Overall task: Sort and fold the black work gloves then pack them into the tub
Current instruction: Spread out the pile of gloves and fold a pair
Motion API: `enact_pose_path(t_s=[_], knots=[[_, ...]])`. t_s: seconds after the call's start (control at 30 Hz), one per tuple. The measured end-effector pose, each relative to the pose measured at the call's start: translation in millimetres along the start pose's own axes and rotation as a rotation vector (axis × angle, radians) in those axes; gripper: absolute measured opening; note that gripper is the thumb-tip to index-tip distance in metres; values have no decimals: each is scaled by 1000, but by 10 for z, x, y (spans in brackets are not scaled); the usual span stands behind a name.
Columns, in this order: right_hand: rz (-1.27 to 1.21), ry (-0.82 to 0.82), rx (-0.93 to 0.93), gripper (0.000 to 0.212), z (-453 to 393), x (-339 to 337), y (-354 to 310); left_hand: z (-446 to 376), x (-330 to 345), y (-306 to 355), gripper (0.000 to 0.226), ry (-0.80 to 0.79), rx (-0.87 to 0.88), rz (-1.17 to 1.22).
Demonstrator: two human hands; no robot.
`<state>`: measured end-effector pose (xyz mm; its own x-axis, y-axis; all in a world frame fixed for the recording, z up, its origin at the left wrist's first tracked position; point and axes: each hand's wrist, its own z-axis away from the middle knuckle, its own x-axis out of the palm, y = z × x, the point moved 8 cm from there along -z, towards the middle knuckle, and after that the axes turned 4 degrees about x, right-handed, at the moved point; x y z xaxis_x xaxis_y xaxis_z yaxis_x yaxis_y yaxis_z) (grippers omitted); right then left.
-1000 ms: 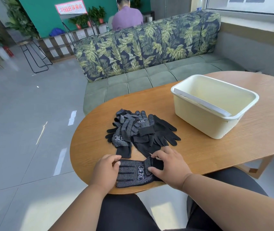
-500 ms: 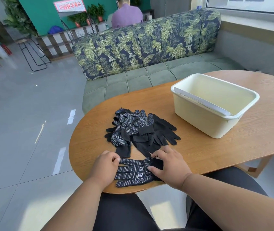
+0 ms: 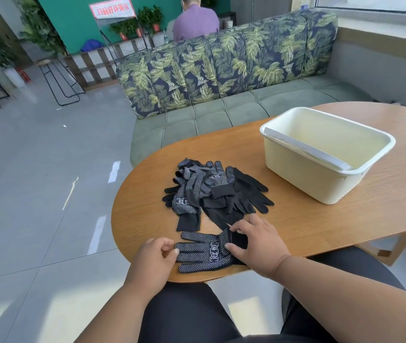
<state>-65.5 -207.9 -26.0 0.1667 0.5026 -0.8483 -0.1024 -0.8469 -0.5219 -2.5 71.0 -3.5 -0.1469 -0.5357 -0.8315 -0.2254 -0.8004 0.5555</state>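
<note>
Two hands are set on one dotted glove (image 3: 205, 252) at the near edge of the table (image 3: 320, 219). The left hand (image 3: 156, 259) is loosely curled w/ fingertips at the glove's finger ends; a pinch on them seems likely but can't be told for sure. The right hand (image 3: 256, 246) is laid flat & spread over the cuff end, pressing it down. Compared w/ 1 s ago, the glove's fingers have been drawn out leftward and flattened: they were bunched under the left hand then, and now lie straight w/ the printed logo showing. The right hand has barely shifted. Judged from this, the glove has been smoothed ready for folding; no fold is made yet.

Just beyond the hands, approx mid-table, the glove pile (image 3: 216, 191) is left unsorted: dotted gloves on the left side, plain black ones on the right, overlapping. At far right the cream tub (image 3: 320, 184) stands well apart from the pile, w/ no gloves seen inside, so packing isn't begun.

The table is an oval wood-grain top. A green sofa (image 3: 221, 115) w/ leaf-print back cushions is seen behind it, a grey tiled floor (image 3: 36, 194) to the left, a teal wall w/ potted plants at far left, and a person in a purple shirt (image 3: 195, 22) seated facing away
</note>
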Motion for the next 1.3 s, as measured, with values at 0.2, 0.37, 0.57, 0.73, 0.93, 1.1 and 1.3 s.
enact_pose_path(t_s=[0.2,0.37,0.57,0.73,0.93,1.1,1.3], knots=[[-4,-9,3,53,7,-15,-3,-29,10,-57,10,20,-35,16],[-9,-26,14,51,5,-21,-4,-22,47,-34,13,36,-31,28],[-4,-31,20,50,12,-22,-13,-4,88,-17,12,68,-37,-16],[-7,-36,23,54,11,-17,2,-38,72,16,7,88,-98,-2],[-33,-32,29,61,3,-11,3,59,-8,44,10,79,-146,53],[-25,-21,16,53,4,-19,1,275,30,223,22,-67,-68,-36],[-21,-26,14,56,12,-17,-15,321,114,335,27,-151,-42,-170]])
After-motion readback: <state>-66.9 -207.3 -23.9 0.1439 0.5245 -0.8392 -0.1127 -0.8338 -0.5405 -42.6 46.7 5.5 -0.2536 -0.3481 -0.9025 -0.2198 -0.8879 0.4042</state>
